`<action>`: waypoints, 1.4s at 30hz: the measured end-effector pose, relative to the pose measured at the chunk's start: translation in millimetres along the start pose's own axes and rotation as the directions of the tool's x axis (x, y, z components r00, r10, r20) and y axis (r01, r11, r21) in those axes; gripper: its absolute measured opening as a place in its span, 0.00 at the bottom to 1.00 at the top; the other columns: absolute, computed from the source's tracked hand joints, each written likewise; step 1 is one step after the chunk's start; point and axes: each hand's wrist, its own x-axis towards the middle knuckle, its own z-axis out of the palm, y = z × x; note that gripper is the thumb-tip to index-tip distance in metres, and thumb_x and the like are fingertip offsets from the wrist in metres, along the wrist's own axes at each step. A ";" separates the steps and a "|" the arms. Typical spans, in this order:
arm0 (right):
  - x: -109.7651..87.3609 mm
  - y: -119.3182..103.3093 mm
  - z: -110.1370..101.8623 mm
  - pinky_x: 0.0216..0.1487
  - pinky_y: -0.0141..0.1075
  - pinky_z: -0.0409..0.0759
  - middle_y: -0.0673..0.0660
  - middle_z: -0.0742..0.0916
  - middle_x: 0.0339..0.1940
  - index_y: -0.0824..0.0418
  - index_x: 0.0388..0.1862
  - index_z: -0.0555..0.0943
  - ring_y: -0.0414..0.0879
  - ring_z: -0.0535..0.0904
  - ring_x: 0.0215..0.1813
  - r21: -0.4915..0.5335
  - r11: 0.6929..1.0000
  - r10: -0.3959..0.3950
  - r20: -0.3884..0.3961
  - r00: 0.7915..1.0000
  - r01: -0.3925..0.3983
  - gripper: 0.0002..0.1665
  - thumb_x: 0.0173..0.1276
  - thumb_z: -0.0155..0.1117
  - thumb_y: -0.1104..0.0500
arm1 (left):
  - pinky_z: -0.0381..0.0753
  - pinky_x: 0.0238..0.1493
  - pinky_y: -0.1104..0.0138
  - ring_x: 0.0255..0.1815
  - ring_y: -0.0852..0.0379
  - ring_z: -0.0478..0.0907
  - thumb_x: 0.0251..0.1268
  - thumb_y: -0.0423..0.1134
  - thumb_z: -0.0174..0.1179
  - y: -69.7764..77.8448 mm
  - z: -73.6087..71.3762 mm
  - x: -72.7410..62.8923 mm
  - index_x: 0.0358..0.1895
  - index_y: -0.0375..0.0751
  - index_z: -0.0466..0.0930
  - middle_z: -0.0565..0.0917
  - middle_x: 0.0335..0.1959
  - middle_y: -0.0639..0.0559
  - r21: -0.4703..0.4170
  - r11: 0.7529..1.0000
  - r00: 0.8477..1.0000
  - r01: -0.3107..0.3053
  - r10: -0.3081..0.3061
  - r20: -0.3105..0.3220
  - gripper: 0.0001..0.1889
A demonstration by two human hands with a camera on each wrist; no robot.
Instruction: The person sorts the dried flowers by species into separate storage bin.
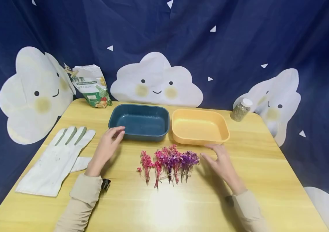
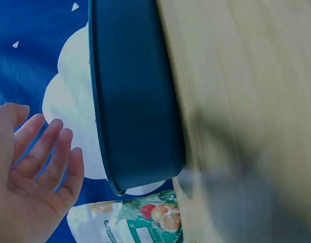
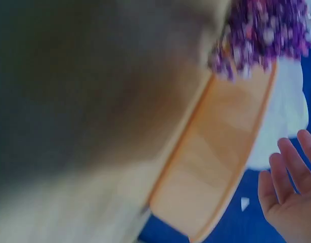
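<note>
My left hand (image 1: pixel 106 146) hovers by the near left corner of a dark blue basin (image 1: pixel 141 138), its fingers loosely bent and holding nothing. In the left wrist view, that hand (image 2: pixel 39 177) shows relaxed fingers beside the basin's wall (image 2: pixel 135 101). My right hand (image 1: pixel 222 162) is just below the near edge of a yellow basin (image 1: pixel 200 141), fingers extended and free of any object. Between the hands lie small bunches of dried flowers, pink ones (image 1: pixel 146 162) on the left and purple ones (image 1: pixel 189 161) at the right, nearest the right hand.
White work gloves (image 1: pixel 51 164) with grey-green stripes lie at the left. A white and green fertilizer bag (image 1: pixel 93 87), clipped at the top, stands at the back left. The jar with a white lid (image 1: pixel 241 111) is at the back right. A dark blue curtain (image 1: pixel 225 64) hangs behind.
</note>
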 end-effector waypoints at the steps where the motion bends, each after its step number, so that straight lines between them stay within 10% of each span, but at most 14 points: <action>1: -2.0 -1.3 1.4 0.56 0.57 0.71 0.66 0.83 0.47 0.71 0.49 0.78 0.61 0.75 0.51 0.008 1.000 -0.009 0.005 1.000 0.009 0.22 0.55 0.71 0.65 | 0.76 0.46 0.61 0.43 0.50 0.76 0.72 0.40 0.52 -1.4 -0.9 1.2 0.55 0.34 0.77 0.81 0.44 0.40 -0.025 1.000 1.000 0.001 -0.001 -0.016 0.16; 10: -18.0 -16.1 10.3 0.48 0.44 0.76 0.58 0.85 0.38 0.68 0.39 0.82 0.51 0.77 0.44 0.019 0.998 -0.064 0.009 0.998 0.064 0.15 0.51 0.73 0.66 | 0.70 0.39 0.82 0.40 0.76 0.71 0.71 0.41 0.55 -17.5 -8.8 10.5 0.54 0.33 0.78 0.82 0.47 0.39 -0.175 0.983 0.987 0.061 -0.086 -0.134 0.17; 21: -32.5 -31.9 21.1 0.48 0.43 0.75 0.54 0.84 0.37 0.64 0.35 0.82 0.46 0.73 0.44 0.031 0.999 -0.030 0.129 0.991 0.026 0.13 0.52 0.73 0.60 | 0.69 0.42 0.78 0.44 0.67 0.72 0.70 0.42 0.54 -34.1 -12.4 20.3 0.59 0.34 0.75 0.78 0.49 0.40 -0.187 0.963 0.952 0.193 -0.229 -0.201 0.20; 28: -39.2 -40.0 32.8 0.46 0.40 0.73 0.54 0.82 0.38 0.65 0.37 0.83 0.47 0.72 0.44 0.028 0.993 0.109 0.226 0.968 -0.118 0.15 0.52 0.73 0.58 | 0.71 0.53 0.60 0.57 0.42 0.69 0.72 0.44 0.51 -42.9 -13.1 22.0 0.65 0.34 0.68 0.69 0.60 0.36 -0.170 0.944 0.939 0.284 -0.310 -0.150 0.25; 35: -40.9 -40.9 45.0 0.41 0.35 0.72 0.53 0.81 0.35 0.65 0.37 0.84 0.43 0.69 0.40 0.021 0.973 0.216 0.256 0.942 -0.229 0.15 0.53 0.73 0.57 | 0.74 0.42 0.80 0.46 0.63 0.71 0.72 0.47 0.51 -54.5 -13.1 21.9 0.67 0.34 0.66 0.72 0.60 0.38 -0.263 0.888 0.910 0.378 -0.409 -0.074 0.27; 42: -40.9 -40.3 50.4 0.38 0.32 0.67 0.50 0.77 0.27 0.65 0.37 0.84 0.41 0.65 0.35 0.010 0.965 0.251 0.266 0.931 -0.263 0.15 0.54 0.73 0.57 | 0.78 0.41 0.78 0.43 0.66 0.72 0.72 0.46 0.51 -62.7 -12.1 25.1 0.67 0.33 0.66 0.72 0.59 0.38 -0.361 0.833 0.895 0.419 -0.445 0.013 0.27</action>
